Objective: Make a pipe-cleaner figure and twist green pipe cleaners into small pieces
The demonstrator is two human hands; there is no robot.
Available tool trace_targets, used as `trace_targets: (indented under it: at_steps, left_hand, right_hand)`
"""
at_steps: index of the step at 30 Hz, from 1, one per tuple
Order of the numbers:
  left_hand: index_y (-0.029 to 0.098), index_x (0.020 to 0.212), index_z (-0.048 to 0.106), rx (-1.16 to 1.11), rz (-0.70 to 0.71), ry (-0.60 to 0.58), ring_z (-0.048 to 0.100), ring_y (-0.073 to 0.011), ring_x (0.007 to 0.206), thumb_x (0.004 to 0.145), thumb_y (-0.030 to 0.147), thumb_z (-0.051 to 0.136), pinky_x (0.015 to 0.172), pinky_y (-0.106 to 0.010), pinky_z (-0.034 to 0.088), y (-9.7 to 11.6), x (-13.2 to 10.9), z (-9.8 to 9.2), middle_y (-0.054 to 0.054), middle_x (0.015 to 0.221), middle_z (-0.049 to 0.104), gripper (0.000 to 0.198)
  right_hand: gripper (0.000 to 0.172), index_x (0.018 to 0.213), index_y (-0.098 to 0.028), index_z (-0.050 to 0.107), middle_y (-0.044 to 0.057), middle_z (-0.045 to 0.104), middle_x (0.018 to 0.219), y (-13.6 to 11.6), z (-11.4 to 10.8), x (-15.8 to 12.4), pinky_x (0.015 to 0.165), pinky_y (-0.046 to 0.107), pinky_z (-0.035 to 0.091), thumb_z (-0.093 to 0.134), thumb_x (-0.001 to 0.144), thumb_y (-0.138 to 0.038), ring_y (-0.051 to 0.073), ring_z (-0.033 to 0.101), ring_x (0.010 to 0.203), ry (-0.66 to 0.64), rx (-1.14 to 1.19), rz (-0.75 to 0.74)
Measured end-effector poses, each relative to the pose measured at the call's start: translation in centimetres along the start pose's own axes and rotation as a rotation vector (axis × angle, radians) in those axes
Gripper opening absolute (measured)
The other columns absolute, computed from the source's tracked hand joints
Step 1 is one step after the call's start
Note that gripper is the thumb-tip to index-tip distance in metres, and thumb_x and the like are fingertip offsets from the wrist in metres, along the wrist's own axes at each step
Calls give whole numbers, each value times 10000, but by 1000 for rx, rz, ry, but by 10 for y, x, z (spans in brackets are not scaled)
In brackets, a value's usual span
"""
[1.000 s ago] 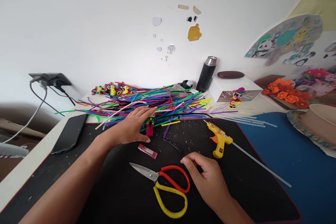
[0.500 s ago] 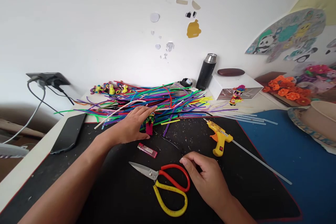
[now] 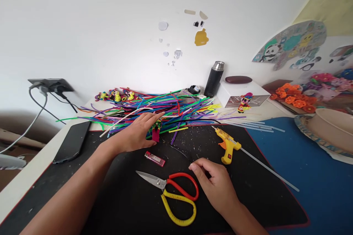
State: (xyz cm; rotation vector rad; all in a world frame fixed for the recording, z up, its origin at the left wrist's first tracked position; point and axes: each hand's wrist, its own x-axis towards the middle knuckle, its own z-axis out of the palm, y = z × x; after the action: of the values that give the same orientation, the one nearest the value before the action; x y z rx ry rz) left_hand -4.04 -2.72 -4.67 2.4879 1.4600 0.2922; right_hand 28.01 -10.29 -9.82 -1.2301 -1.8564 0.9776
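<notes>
Hands: we count two, both bare. Left hand (image 3: 139,132): open, fingers spread and thumb apart, curved along the left side of one small doll figurine (image 3: 156,134) with a magenta lower part; we cannot tell whether the skin touches it. The figurine is at the front edge of the pipe cleaner pile (image 3: 154,104), whose stems are too many for us to count. Right hand (image 3: 213,180): thumb and forefinger closed in a pinch on one thin dark wire (image 3: 180,152), which runs over the black mat (image 3: 116,198) from near the figurine.

Between the hands we note one lighter (image 3: 154,158) and, nearer us, one pair of scissors (image 3: 158,182), its two handle loops one red, one yellow. Right of these: one yellow glue gun (image 3: 227,145), one glue stick (image 3: 270,169) protruding from its rear. We record one more figurine (image 3: 245,102) before one white box (image 3: 227,93), and one smartphone (image 3: 72,142) at left.
</notes>
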Motion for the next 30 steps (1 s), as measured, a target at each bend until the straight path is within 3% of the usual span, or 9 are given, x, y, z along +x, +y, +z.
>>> trace_targets:
  at_steps: [8,13,15,19,30]
  left_hand:
    - [322,1730,104,-78,17,205,350,-377,1568,951,347,711,1256,-549,382,26,-8,-29,-146,1712,331,987]
    - [331,1725,127,-109,65,298,369,-361,1564,960,305,701,1262,-527,389,39,-9,-32,-139,1715,324,956]
    - [333,1725,133,-105,78,311,361,-361,1565,956,284,703,1261,-531,392,42,-10,-32,-137,1705,336,959]
    - [342,1724,137,-80,132,323,384,-353,1545,954,240,697,1245,-528,414,48,-9,-29,-133,1683,363,958]
    - [346,1724,132,-28,187,338,441,-338,1492,922,118,679,1214,-541,447,49,-4,-21,-142,1605,436,997]
  right_hand:
    - [453,805,-191,767,48,702,707,-10,2,6,598,283,436,588,1005,-556,187,619,652,-39,164,118]
    - [555,869,-172,754,-57,430,548,-22,9,18,468,256,266,672,909,-720,97,333,473,-118,476,247]
    - [581,930,-166,740,-89,378,523,-27,15,28,449,246,228,729,854,-742,82,287,451,-185,610,305]
    - [605,953,-155,703,-113,388,519,-36,24,52,433,234,145,826,771,-719,50,231,426,-199,785,347]
    - [533,943,-189,603,-117,447,527,-44,38,101,437,242,70,843,777,-635,37,255,377,-212,988,324]
